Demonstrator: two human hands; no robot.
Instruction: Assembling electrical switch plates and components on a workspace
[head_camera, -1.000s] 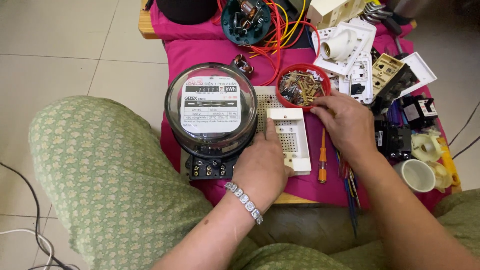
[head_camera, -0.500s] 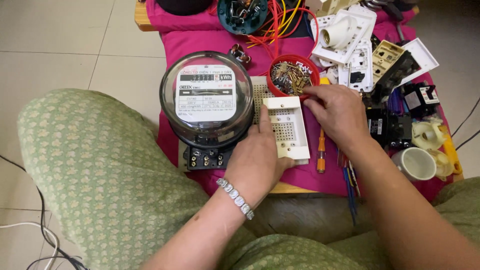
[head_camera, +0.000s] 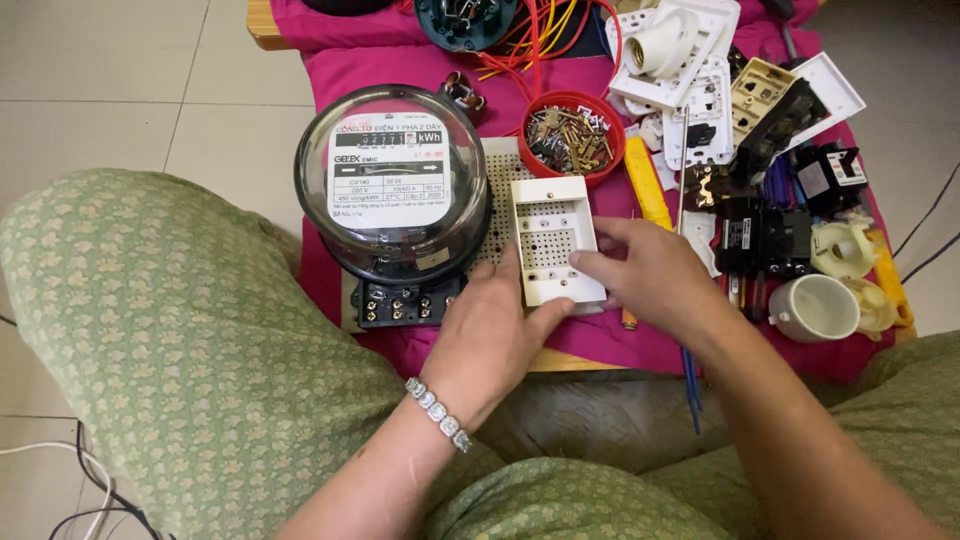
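A white perforated plastic box (head_camera: 552, 235) lies on the pink cloth, beside a round glass-domed electric meter (head_camera: 395, 190). My left hand (head_camera: 495, 335), with a beaded bracelet on its wrist, grips the box at its near left corner, thumb up along the left wall. My right hand (head_camera: 655, 275) holds the box's near right side, fingertips pinched at the rim. Whether something small sits between those fingertips is hidden. A red bowl (head_camera: 570, 135) of metal screws and terminals stands just beyond the box.
A perforated white board (head_camera: 497, 175) lies under the box and meter. A yellow tool (head_camera: 647, 180), white socket plates (head_camera: 690, 70), black breakers (head_camera: 765, 235), a white cup (head_camera: 812, 307) and red and yellow wires (head_camera: 540, 40) crowd the right and far side. My green-patterned knees flank the low table.
My right hand left the red bowl and came down to the box's right side. My left hand stayed on the box. The view shifted slightly.
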